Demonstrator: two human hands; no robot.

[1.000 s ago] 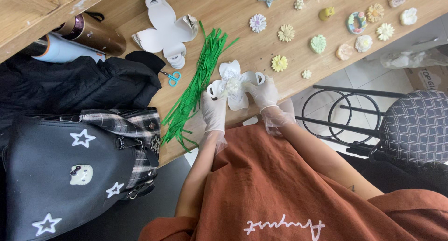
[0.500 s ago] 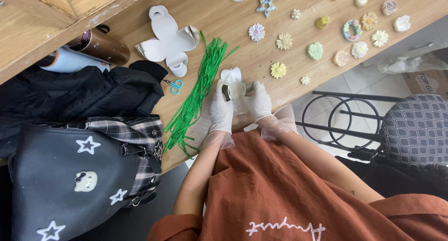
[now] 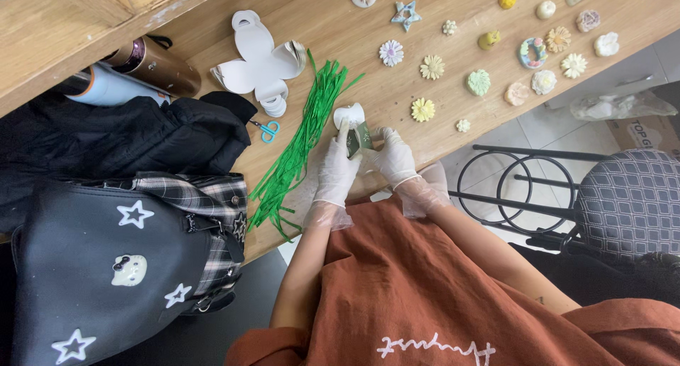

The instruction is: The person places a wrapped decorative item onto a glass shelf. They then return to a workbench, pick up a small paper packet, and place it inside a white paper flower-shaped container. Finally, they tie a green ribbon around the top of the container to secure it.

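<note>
Your gloved left hand [image 3: 338, 171] and right hand [image 3: 394, 157] both closed around a small white-and-green paper box [image 3: 354, 129], held over the wooden table [image 3: 368, 83] edge, green paper strips [image 3: 297, 150] just left.

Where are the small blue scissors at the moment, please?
In the head view, the scissors lie on the wooden table, left of the green strips, beside the black jacket.

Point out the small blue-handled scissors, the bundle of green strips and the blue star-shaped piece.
small blue-handled scissors [image 3: 267, 130], head view, handle loops.
bundle of green strips [image 3: 306, 136], head view, mid-length.
blue star-shaped piece [image 3: 406, 14], head view, centre.
</note>
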